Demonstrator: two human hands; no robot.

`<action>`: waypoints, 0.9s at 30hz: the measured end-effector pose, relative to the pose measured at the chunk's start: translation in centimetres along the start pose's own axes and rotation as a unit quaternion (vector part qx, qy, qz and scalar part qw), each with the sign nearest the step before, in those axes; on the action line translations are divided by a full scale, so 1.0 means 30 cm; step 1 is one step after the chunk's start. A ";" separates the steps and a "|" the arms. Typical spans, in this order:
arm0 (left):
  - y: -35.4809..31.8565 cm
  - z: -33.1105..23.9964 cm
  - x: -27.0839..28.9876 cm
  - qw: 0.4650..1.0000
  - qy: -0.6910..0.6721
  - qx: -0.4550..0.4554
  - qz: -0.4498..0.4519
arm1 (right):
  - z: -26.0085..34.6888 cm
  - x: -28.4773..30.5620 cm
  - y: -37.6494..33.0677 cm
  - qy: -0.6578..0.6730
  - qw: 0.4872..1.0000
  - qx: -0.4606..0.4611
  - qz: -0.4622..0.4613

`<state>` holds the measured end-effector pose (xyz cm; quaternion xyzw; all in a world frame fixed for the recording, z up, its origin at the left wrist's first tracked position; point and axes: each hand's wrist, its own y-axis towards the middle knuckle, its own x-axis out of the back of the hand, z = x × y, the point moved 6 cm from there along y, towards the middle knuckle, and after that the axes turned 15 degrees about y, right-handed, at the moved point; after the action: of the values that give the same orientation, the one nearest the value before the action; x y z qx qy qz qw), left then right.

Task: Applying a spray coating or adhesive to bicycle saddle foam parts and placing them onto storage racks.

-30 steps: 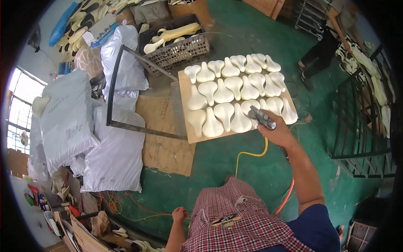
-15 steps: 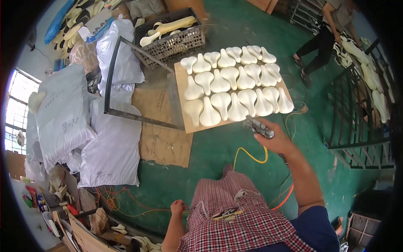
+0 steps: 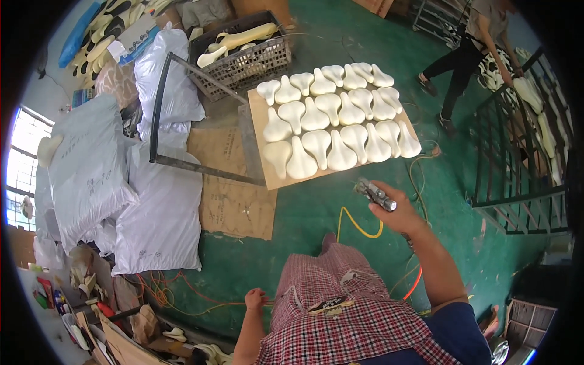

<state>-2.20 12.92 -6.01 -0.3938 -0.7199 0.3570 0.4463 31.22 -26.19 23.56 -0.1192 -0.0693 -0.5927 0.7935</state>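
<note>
Green workshop floor, cluttered. Right hand (image 3: 398, 210) is clamped around a small metal spray gun (image 3: 375, 195), nozzle toward 10 o'clock, just short of the wooden board (image 3: 267, 173). Gun looks rigid, light, smooth metal, probably slick; best held by the body as now, with the yellow hose (image 3: 356, 226) trailing toward 7 o'clock. At 12 o'clock on the board lie rows of cream saddle-shaped foam pads (image 3: 331, 115), likely soft and light. Left hand (image 3: 255, 299) sits low at 7 o'clock, fingers curled, gripping nothing clear. Grey sacks (image 3: 158, 213) at 9 o'clock.

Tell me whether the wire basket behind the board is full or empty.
Partly filled: the wire basket holds a few long cream pieces, with bare mesh beside them.
</note>
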 end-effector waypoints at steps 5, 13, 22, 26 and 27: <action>-0.011 -0.066 -0.036 1.000 0.007 -0.003 0.004 | 0.002 0.048 -0.006 -0.061 0.998 -0.017 0.029; -0.015 -0.181 -0.125 1.000 0.023 -0.014 0.004 | -0.002 0.125 0.155 -0.016 0.999 0.028 -0.017; -0.016 -0.181 -0.181 1.000 0.022 -0.014 0.008 | 0.020 0.289 0.359 -0.007 0.999 0.008 -0.051; -0.030 -0.204 -0.190 0.999 0.036 -0.001 0.010 | 0.021 0.326 0.422 0.011 0.994 0.030 -0.107; -0.034 -0.215 -0.190 0.999 0.047 -0.001 0.008 | 0.022 0.330 0.433 0.025 0.994 0.012 -0.105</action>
<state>5.16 8.49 -4.96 -0.4169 -0.6951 0.3407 0.4765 46.51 -31.66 25.27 -0.0869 -0.0681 -0.6746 0.7299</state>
